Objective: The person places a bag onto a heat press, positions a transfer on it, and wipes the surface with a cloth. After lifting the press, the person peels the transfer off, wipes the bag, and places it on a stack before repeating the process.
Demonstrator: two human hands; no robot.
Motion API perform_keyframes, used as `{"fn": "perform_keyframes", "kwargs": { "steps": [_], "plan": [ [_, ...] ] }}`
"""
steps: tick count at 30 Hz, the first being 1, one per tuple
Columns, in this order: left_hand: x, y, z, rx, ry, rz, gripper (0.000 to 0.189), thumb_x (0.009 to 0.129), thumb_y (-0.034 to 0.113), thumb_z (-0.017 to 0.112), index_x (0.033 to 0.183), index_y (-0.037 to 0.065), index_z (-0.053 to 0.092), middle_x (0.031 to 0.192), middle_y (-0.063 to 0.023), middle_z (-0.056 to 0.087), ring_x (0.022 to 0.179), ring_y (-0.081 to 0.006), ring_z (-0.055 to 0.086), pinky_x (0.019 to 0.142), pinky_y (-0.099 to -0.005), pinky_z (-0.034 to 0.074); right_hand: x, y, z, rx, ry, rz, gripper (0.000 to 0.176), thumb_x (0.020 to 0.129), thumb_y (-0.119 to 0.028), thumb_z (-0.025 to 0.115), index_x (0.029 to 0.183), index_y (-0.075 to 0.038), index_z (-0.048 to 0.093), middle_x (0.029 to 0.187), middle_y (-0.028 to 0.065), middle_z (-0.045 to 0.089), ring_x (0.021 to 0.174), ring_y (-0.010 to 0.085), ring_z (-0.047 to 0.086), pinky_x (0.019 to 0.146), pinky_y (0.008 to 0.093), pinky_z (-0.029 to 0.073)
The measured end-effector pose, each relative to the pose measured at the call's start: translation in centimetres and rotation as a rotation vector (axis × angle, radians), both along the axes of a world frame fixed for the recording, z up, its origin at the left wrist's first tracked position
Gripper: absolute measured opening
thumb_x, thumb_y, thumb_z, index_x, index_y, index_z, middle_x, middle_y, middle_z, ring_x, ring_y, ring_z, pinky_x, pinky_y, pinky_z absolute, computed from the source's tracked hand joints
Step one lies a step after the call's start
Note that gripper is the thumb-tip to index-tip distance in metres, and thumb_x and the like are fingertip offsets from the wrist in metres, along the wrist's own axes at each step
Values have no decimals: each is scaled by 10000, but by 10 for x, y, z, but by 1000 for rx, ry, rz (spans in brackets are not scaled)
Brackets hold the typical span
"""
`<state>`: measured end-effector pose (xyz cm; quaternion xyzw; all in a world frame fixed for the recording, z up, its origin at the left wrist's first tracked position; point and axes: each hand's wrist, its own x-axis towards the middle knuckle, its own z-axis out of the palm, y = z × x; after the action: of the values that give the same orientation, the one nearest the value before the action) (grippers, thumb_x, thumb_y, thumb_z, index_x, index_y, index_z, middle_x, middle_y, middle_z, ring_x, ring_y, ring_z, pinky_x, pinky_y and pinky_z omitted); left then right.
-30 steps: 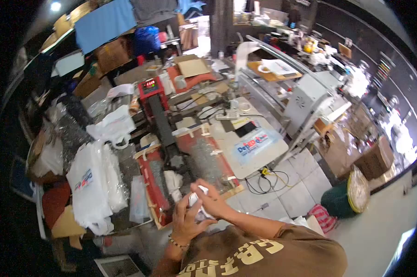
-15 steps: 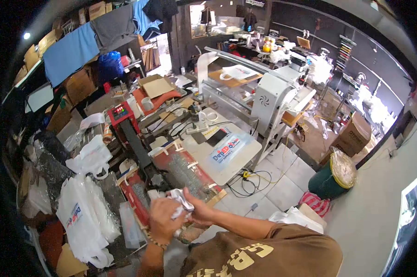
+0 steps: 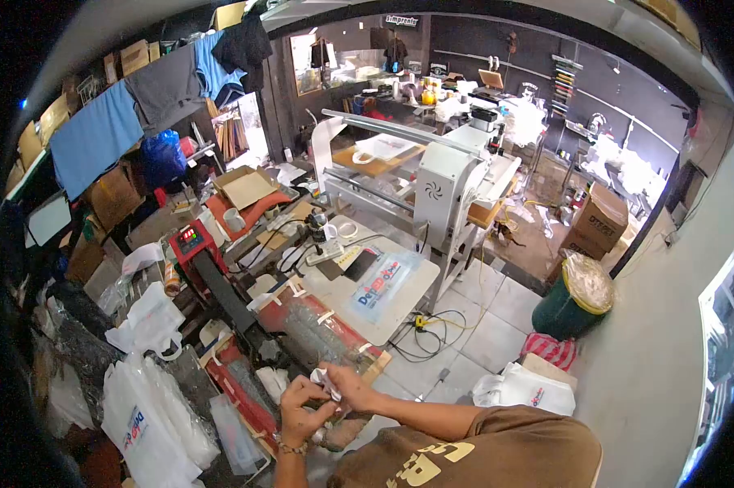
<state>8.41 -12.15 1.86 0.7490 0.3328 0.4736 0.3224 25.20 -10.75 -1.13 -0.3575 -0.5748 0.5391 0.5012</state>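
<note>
My right hand [image 3: 348, 388] is closed round a crumpled white cloth [image 3: 321, 379], whose upper end pokes out of the grip. Curled fingers of my left hand [image 3: 300, 411], with a bracelet at the wrist, meet the lower part of the same cloth. Much of it is hidden between the two hands. Just left of them lies a white bunched piece [image 3: 273, 381]. Beyond the hands is a red-framed panel [image 3: 314, 321] with grey padding and tape strips along its edges.
A heat press with a red control box [image 3: 190, 237] stands left of centre. White printed bags [image 3: 135, 423] are piled at lower left. Behind, a pale board [image 3: 408, 313] bears a printed bag, beside a large white machine [image 3: 444, 191]. Cables [image 3: 432, 329] and a green bin [image 3: 570, 305] stand on the right.
My view has shifted, and both hands appear lower. The cloth is bunched smaller, with less of it showing between my fingers.
</note>
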Motion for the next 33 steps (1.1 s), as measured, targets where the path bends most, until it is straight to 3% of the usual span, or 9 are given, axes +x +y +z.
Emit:
{"fn": "perform_keyframes", "kwargs": {
  "steps": [5,8,10,17,19,21,29,31,33],
  "plan": [
    [4,-15,12,178,164,195,492,635,39,842,1068,87,613,909,-85,546,852,-257,572,720,-361,501,7,7,-15,-12,-240,-14,576,1077,-527,401,898,-27,623,765,60,591,751,219,585,714,356,481],
    [-5,-22,26,247,220,39,712,683,84,870,1308,113,529,1378,-186,545,1127,-360,594,956,-434,512,14,-15,-32,125,-212,66,673,1030,-608,429,1323,-7,504,1123,155,624,1074,269,618,957,400,486],
    [-13,-43,41,206,310,45,744,724,139,831,1411,198,551,1411,-130,550,1200,-375,580,1010,-468,496,11,-21,-4,12,-168,137,960,926,-796,328,1536,-57,299,1320,154,566,1190,275,582,1019,415,479],
    [-78,-46,13,307,218,338,428,816,95,739,1242,97,700,1211,-136,690,1144,-346,645,1019,-458,506,-32,-29,32,-148,88,294,1256,725,-991,287,1643,-194,-31,1587,239,296,1351,351,474,1078,482,439],
    [-119,-24,12,189,98,580,424,786,-36,698,1194,81,709,1183,-135,702,1161,-328,647,1028,-422,508,-31,-31,34,-114,1,273,1185,797,-940,334,1642,-200,-45,1583,246,303,1354,367,468,1076,485,439],
    [-175,5,2,179,123,721,368,805,-36,692,1161,52,712,1156,-135,699,1116,-335,655,990,-410,515,-27,-29,27,267,-255,223,750,1013,-546,513,1588,-108,309,1538,201,417,1272,317,539,1039,447,451],
    [-322,93,-91,282,609,1172,477,803,-5,680,1268,95,663,1347,-187,587,1276,-369,543,1068,-463,457,-39,-36,41,295,-532,98,206,907,-123,704,1052,22,725,1098,184,696,1075,320,663,947,380,492],
    [-324,92,-105,-368,1180,1270,548,801,79,732,1334,141,626,1429,-218,516,1339,-453,458,1097,-550,416,-41,-37,40,273,-583,-4,211,926,-134,688,1065,20,725,1113,183,694,1069,319,663,947,381,492],
    [-326,93,-138,-285,1123,1350,616,775,167,788,1359,135,595,1433,-241,502,1319,-508,446,1068,-605,413,-42,-36,41,295,-591,-33,211,921,-129,699,1064,23,724,1112,181,696,1059,313,665,942,379,495]
  ]
}}
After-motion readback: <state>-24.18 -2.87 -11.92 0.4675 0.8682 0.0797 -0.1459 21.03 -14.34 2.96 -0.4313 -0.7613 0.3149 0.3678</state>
